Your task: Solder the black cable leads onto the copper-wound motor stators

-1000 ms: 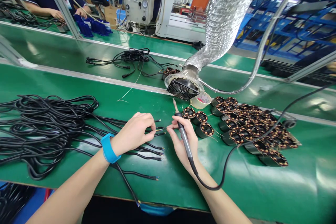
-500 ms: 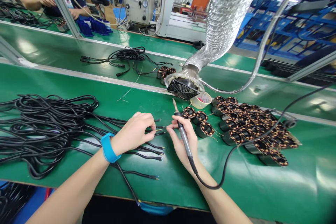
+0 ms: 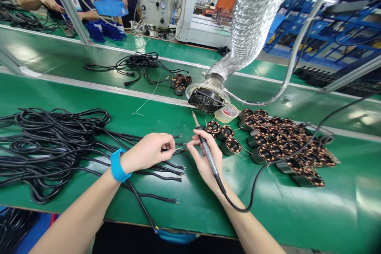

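Note:
My left hand [image 3: 153,149], with a blue band at the wrist, pinches the end of a black cable [image 3: 180,149], where a thin yellow wire shows. In my right hand [image 3: 208,156] lies a soldering iron [image 3: 206,147], held like a pen with its tip up and away from me. My right thumb and fingertips are close to the wire end; whether they touch it I cannot tell. More black cable ends [image 3: 174,174] fan out below my left hand. Copper-wound motor stators [image 3: 232,147] stand just right of the iron.
A fume extractor [image 3: 206,100] on a foil duct hangs above the iron. Behind the stators is a small round tub [image 3: 226,114]. Coiled black cables [image 3: 53,147] cover the left; many stators [image 3: 282,143] fill the right. Across the bench a co-worker's hand [image 3: 50,3] works.
My left hand has come slightly down, still pinching the cable end. The cables and stators on the middle strip have shifted left. A person with a blue bin has appeared at the back.

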A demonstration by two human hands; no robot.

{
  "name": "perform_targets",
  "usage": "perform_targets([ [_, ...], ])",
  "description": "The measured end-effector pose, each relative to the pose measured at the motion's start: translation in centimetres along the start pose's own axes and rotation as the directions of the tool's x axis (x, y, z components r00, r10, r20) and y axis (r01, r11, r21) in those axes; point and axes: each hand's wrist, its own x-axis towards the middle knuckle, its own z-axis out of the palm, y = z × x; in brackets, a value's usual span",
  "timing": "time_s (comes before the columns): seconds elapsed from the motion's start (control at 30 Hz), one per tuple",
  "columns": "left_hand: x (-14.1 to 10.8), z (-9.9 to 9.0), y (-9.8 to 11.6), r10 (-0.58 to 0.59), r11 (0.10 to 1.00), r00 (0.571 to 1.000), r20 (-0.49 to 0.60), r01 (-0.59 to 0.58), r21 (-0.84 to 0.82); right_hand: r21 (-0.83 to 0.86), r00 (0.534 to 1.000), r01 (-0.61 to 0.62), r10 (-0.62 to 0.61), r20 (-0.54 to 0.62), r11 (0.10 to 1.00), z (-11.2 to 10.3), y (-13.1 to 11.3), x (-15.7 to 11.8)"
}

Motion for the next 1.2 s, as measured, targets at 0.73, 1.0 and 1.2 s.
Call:
perform_targets([
  [0.73, 0.0, -0.2, 0.2, -0.105, 0.971, 0.993, 0.046, 0.112, -0.211, -0.125, 0.964, 0.256, -0.242, 0.112, 0.959, 0.8, -1.1, -0.2],
  [1.0, 0.3, 0.6, -0.3, -0.093, 0.974, 0.994, 0.058, 0.103, -0.201, -0.092, 0.937, 0.311, -0.289, 0.194, 0.946, 1.2, -0.6, -0.6],
  [1.2, 0.5, 1.7, -0.7, 0.046, 0.998, 0.998, -0.039, -0.044, 0.038, -0.261, 0.920, 0.391, -0.367, 0.139, 0.883, 0.1, -0.2, -0.2],
])
